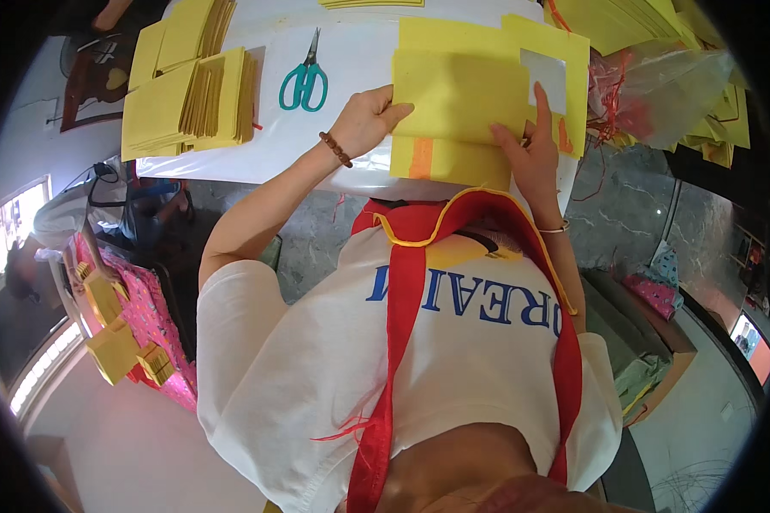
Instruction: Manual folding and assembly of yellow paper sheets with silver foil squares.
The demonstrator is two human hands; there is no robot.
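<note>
A folded yellow paper sheet [462, 94] lies at the table's near edge, with an orange strip [421, 159] near its lower left corner. My left hand [370, 120] pinches its left edge, thumb on top. On the right side my right hand [532, 158] rests with its index finger stretched out and its thumb apart, touching the sheet. Beneath and beyond are more yellow sheets [462, 32], and a pale silvery rectangle [546, 79] shows by the right index finger. Teal-handled scissors [305, 84] lie left of the sheet, blades pointing away.
Bundles of folded yellow paper [158, 98] stand at the table's left. At the right, a clear plastic bag [659, 94] with red strings sits beside further yellow stacks [616, 26]. More yellow bundles [111, 342] rest on a pink patterned cloth [154, 316] at lower left.
</note>
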